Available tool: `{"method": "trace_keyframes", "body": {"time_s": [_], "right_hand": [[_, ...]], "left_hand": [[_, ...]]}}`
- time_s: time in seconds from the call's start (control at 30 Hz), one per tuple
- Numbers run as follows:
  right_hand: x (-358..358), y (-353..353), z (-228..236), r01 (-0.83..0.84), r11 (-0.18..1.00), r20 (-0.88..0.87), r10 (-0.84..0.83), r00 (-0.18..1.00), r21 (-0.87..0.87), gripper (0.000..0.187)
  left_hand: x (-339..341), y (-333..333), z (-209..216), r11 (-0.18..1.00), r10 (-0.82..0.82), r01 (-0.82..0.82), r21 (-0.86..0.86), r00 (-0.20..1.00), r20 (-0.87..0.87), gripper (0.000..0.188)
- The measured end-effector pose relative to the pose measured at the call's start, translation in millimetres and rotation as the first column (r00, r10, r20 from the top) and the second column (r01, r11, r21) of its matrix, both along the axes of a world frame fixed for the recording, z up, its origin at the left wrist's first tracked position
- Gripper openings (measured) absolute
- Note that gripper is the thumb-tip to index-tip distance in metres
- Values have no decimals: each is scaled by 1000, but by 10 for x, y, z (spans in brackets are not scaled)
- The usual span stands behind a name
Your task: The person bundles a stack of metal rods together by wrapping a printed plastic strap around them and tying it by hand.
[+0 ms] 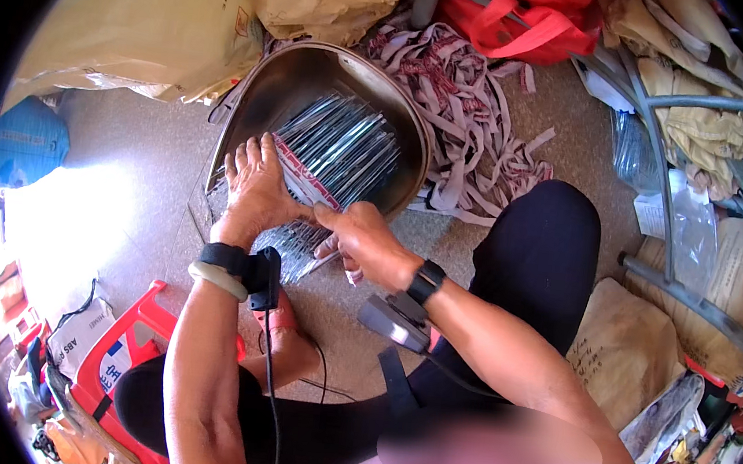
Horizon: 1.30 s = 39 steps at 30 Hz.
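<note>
Grey flr point(146, 137) | thin-pc bndl point(348, 142), dk, shiny; red/wht band point(306, 173) | L fingers point(267, 148), R fingers point(327, 217) gripping bndl

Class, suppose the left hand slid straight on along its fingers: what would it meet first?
The left hand would probably meet the inner wall of the rounded brownish metal pan, though the hand's height is unclear.

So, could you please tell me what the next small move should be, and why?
Probably draw the printed strip snug with the right hand while the left hand steadies the bundle of thin rods: the strip lies across the rods, and both hands meet beside it.
</note>
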State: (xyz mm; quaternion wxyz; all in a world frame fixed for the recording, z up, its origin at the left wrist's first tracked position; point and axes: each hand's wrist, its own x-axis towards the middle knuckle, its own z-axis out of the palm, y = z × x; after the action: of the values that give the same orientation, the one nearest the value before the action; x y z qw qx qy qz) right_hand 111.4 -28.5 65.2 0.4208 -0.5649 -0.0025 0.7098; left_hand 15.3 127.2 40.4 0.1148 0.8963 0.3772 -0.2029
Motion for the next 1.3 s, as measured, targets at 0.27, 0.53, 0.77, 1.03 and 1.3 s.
{"method": "trace_keyframes", "body": {"time_s": [0.27, 0.53, 0.77, 1.03, 1.3], "right_hand": [[-445, -132, 336, -207, 896, 602, -80, 795, 393, 21], [-496, -350, 717, -131, 954, 573, -49, 818, 269, 16], [-534, 181, 702, -182, 872, 639, -177, 748, 455, 21], [-405, 139, 646, -188, 877, 616, -144, 774, 442, 21], [-527, -317, 855, -106, 954, 561, -74, 824, 282, 17]], "left_hand": [[-181, -307, -271, 989, 7, -21, 145, 995, 95, 116], [-55, -620, 8, 988, 109, -117, 96, 990, 86, 146], [15, -363, 83, 985, 162, -165, 42, 984, 68, 150], [55, -185, 7, 988, 105, -111, 111, 993, 59, 148], [-4, -422, 29, 985, 132, -143, 98, 985, 111, 149]]}}
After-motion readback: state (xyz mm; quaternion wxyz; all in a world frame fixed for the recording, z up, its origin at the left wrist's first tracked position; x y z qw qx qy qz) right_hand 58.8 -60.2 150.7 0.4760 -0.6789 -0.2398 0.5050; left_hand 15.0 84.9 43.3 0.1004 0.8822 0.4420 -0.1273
